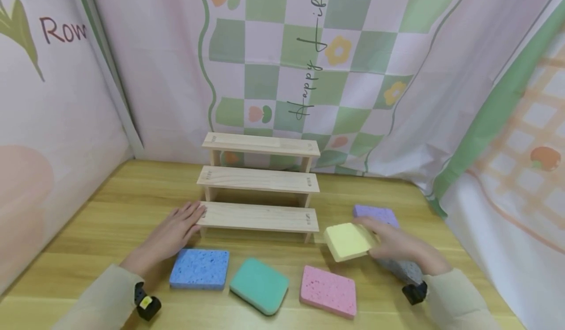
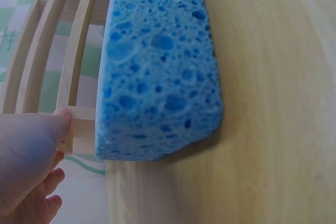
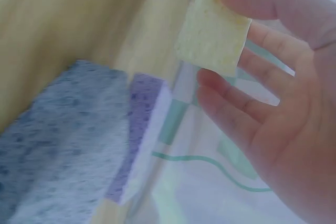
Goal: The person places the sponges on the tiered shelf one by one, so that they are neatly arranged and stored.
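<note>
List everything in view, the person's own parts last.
Table: 1, yellow-brown, foreground
Shelf: 1, pale wood, on the table
Blue sponge: 1, blue, left front
Pink sponge: 1, pink, right front
Green sponge: 1, blue-green, between those two
Yellow sponge: 1, pale yellow, in the right hand
Purple sponge: 1, purple, right of the shelf
Grey sponge: 1, grey, partly hidden by the right hand
Printed cloth: count unclear, white and multicoloured, around the table
Wrist devices: 2, black, one per wrist
Sleeves: 2, beige, on forearms
Left hand: 1, bare, touching the shelf's left end
Right hand: 1, bare, holding the yellow sponge
</note>
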The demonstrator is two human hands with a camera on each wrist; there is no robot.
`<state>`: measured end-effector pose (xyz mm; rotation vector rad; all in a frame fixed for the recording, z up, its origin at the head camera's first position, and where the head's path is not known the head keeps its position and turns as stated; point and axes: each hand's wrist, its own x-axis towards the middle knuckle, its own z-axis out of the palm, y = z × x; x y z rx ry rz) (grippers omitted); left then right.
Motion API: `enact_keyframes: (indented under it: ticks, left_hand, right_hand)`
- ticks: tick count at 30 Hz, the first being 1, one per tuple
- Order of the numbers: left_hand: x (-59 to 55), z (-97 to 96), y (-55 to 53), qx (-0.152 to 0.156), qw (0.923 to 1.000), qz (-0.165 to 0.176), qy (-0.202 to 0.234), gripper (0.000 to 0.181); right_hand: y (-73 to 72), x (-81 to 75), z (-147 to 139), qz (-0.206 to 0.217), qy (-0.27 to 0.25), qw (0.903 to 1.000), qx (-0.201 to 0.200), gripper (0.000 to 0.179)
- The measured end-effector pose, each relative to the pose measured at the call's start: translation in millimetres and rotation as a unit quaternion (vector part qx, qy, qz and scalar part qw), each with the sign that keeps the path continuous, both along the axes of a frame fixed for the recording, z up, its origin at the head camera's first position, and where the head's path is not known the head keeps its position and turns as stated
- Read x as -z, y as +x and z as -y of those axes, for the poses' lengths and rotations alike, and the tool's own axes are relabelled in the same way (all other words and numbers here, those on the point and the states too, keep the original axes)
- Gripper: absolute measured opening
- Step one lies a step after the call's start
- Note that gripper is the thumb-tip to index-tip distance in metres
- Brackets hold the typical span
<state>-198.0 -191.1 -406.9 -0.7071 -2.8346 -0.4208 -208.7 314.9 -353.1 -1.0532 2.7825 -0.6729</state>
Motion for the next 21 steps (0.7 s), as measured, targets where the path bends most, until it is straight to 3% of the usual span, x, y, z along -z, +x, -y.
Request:
enact_keyframes:
  ticks: [5,11,21]
  left_hand:
    - [-0.7,-0.2,0.5,0.001,1.0000,-0.005,0.001,0.048]
    - [-1.0,-0.5,0.8,0.004,1.0000,-0.005,0.002,0.047]
    - [-1.5,-0.3,1.4,0.003,1.0000,-0.004,0.005,0.047]
  right_hand:
    - [-4.6,-11.2,6,-0.035,-0.016,0.9988,-0.029,0.066]
    - [-9.4,-26.8,14,-0.035,-0.006,0.9993,-0.010,0.064]
    - [-19.0,-49.1,35,-0.075,-0.007,0.9972,-0.005,0.064]
